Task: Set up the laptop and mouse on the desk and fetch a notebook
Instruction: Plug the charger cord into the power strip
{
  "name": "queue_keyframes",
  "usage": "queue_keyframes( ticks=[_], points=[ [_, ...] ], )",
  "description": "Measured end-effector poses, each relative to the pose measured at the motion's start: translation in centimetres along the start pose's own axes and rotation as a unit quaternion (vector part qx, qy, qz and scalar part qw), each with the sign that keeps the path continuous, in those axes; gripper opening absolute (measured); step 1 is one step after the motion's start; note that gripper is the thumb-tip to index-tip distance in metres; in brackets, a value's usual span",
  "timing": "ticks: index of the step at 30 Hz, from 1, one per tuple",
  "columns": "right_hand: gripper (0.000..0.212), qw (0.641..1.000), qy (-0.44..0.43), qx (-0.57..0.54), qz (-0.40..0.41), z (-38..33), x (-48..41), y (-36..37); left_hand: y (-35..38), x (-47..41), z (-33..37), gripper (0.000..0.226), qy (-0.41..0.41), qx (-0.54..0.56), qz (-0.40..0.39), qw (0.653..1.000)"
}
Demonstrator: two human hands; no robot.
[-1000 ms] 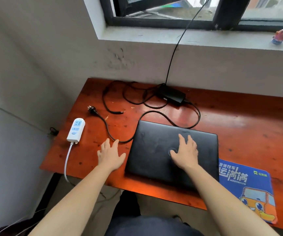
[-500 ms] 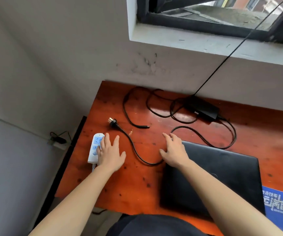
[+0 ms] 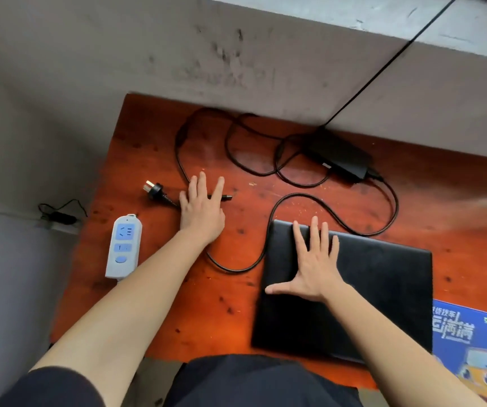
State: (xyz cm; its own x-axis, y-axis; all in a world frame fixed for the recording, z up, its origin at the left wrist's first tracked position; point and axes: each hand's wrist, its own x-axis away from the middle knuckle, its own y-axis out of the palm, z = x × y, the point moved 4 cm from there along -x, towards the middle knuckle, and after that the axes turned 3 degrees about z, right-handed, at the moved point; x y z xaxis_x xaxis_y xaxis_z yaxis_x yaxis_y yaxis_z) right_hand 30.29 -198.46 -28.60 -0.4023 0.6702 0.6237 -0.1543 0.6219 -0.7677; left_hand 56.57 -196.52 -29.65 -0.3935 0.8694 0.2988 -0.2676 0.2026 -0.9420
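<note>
A closed black laptop [image 3: 383, 289] lies flat on the reddish wooden desk [image 3: 230, 318]. My right hand [image 3: 312, 265] rests flat on the lid's near-left corner, fingers spread straight. My left hand [image 3: 202, 210] is stretched out, fingers straight, over the charger cable [image 3: 292, 198], between the wall plug [image 3: 154, 190] and the barrel connector [image 3: 226, 197]. The black power brick [image 3: 339, 157] lies at the back near the wall. A blue mouse pad [image 3: 471, 342] lies right of the laptop. No mouse or notebook is in view.
A white and blue power strip [image 3: 123, 245] lies at the desk's left edge. A thin black cord [image 3: 383, 66] runs from the brick area up over the window sill. The grey wall stands right behind the desk. My dark-clothed lap is at the near edge.
The view has tilted down and closer. My left hand moved forward from the power strip to the cable near the plug. My right hand slid back onto the laptop lid, fingers spread.
</note>
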Motion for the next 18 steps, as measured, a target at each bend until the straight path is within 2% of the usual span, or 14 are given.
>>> queue_keyframes(
  ticks=[3,5,7,11,18],
  points=[
    [0.163,1.0,0.018,-0.021,0.004,0.8,0.4,0.6,1.2,-0.1,0.2,0.051,-0.003,0.013,0.036,0.999],
    [0.163,0.999,0.038,-0.034,0.006,0.6,0.7,1.0,1.4,0.5,-0.4,0.035,0.006,0.06,0.079,0.995],
    [0.161,0.997,0.062,-0.047,0.0,1.0,1.3,1.2,1.7,1.1,0.8,0.027,0.045,0.1,0.082,0.991],
    [0.161,0.996,0.065,-0.055,-0.034,1.0,1.4,1.4,2.5,3.8,4.1,0.021,0.138,0.103,0.086,0.981],
    [0.167,0.993,0.067,-0.051,-0.08,0.7,1.1,1.0,4.0,5.7,5.2,0.023,0.102,0.11,0.084,0.985]
  ],
)
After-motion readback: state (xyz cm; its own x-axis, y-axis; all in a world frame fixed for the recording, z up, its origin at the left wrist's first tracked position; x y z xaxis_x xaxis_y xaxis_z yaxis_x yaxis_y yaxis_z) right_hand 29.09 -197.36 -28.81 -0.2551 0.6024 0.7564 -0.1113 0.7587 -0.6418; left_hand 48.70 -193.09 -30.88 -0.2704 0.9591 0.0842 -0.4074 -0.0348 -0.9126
